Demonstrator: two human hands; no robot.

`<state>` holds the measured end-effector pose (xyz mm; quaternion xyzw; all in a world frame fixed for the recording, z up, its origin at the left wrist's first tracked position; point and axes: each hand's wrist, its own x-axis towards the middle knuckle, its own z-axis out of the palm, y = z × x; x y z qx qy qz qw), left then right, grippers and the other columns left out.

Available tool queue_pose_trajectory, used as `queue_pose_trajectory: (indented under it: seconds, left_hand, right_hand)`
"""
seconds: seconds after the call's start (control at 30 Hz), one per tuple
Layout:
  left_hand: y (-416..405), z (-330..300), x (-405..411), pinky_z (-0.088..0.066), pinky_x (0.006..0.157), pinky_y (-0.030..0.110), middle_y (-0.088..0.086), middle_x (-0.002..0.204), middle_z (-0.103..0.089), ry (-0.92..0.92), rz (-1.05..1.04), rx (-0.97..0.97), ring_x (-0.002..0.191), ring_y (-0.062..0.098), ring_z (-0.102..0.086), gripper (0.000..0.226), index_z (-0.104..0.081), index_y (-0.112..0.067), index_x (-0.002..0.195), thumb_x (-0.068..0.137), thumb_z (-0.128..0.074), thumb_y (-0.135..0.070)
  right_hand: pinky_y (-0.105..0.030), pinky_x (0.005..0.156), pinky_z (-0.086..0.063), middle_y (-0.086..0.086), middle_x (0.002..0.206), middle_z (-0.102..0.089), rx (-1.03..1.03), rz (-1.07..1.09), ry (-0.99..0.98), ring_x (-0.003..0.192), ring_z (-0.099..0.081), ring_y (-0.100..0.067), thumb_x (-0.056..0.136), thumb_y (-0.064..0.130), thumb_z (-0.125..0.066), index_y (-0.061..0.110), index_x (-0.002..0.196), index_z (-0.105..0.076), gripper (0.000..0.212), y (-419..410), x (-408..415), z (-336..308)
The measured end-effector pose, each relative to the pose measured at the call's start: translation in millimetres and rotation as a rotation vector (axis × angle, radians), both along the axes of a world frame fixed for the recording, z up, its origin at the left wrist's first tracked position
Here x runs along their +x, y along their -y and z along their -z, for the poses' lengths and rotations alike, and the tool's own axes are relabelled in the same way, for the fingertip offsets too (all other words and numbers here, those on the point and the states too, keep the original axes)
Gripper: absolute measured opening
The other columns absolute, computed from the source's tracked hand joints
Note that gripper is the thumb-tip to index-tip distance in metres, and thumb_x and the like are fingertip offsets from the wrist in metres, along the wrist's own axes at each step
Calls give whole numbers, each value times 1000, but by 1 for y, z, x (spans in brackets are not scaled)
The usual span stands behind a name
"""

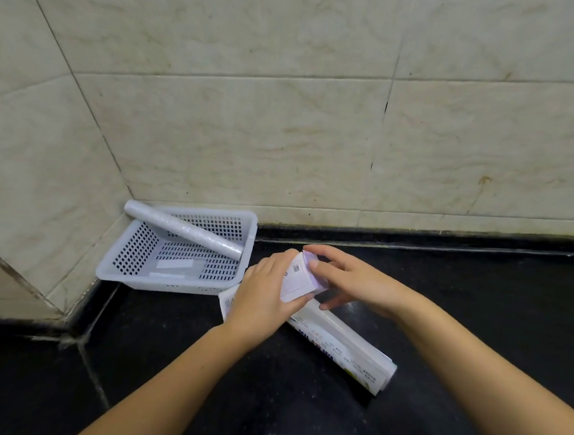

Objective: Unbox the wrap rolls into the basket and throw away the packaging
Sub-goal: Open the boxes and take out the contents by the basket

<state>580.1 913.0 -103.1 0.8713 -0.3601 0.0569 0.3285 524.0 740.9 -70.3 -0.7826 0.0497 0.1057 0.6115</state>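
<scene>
A white perforated basket point(115, 266) stands in the corner of a black counter. One bare wrap roll point(183, 229) leans across it, its far end resting on the rim. My left hand point(263, 295) grips a small white box point(297, 278) with a QR code on its side. My right hand point(349, 280) has its fingertips on the far end of that box, thumb against its end flap. Under the box lies a long white printed box point(345, 344), flat on the counter, its near end open and flattened.
Beige tiled walls point(274, 134) meet in a corner behind the basket. The black counter point(483, 306) runs to the right and toward me. White labels lie on the basket floor.
</scene>
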Motion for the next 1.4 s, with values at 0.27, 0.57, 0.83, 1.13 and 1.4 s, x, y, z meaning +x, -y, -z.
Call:
queue_pose_trajectory:
  seconds: [0.27,0.57,0.83,1.13,1.4]
  left_hand:
    - [-7,-16,-7,-30,89,21,-13,114,-60,199,130,104,104,9,-52,56,-39,-36,124,76,-47,-64]
    - [-19,-32,2,-35,99,30,-11,125,-53,112,204,44,115,7,-46,62,-41,-31,129,75,-66,-47]
    - [-14,-42,-6,-41,98,38,-10,123,-53,-21,218,-2,111,8,-46,68,-37,-35,131,73,-71,-48]
    - [-10,-38,-24,-35,95,17,-22,119,-45,-46,196,-89,111,-3,-42,67,-32,-42,129,73,-66,-55]
    - [-1,-35,-19,-42,92,28,-12,118,-53,-59,101,-152,108,7,-48,65,-40,-37,126,70,-64,-61]
  right_hand:
    - [-40,74,-61,-5,110,-63,-185,-102,60,92,-68,-19,80,25,-60,29,119,-54,39,-2,-9,-18]
    - [-33,94,-46,-6,138,-48,-466,221,162,112,-55,-19,86,26,-61,27,139,-33,59,24,-20,-21]
    - [-25,110,-25,10,112,-68,-844,13,633,106,-58,-7,93,22,-48,25,116,-60,26,2,-23,-39]
    - [-34,90,-44,-1,107,-59,-814,261,536,100,-55,-14,86,33,-61,22,127,-50,45,2,-30,-50]
    - [-52,103,-38,-1,111,-63,-812,162,805,109,-56,-16,84,11,-61,10,104,-65,21,-17,-56,-30]
